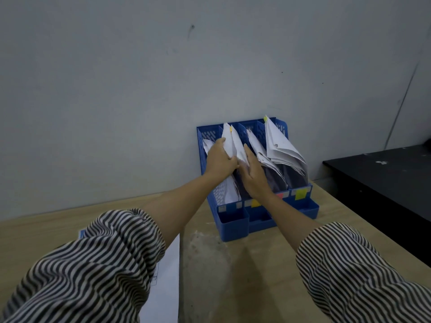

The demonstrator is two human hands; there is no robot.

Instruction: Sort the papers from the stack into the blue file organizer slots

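Pale wood desk (268, 264) against a grey wall (140, 89): blue plastic file organizer (235, 226) stands at the back, white papers (278, 145) leaning in its slots. Left hand (219, 160) grips a white sheaf (229, 142) in the second slot from the left; right hand (253, 174) lies flat beside it, fingers straight. Fingertips hidden behind paper. Striped sleeves (93, 264) cover most of the white paper stack (169, 280) at lower left. Black table (384, 173) to the right, cut off.
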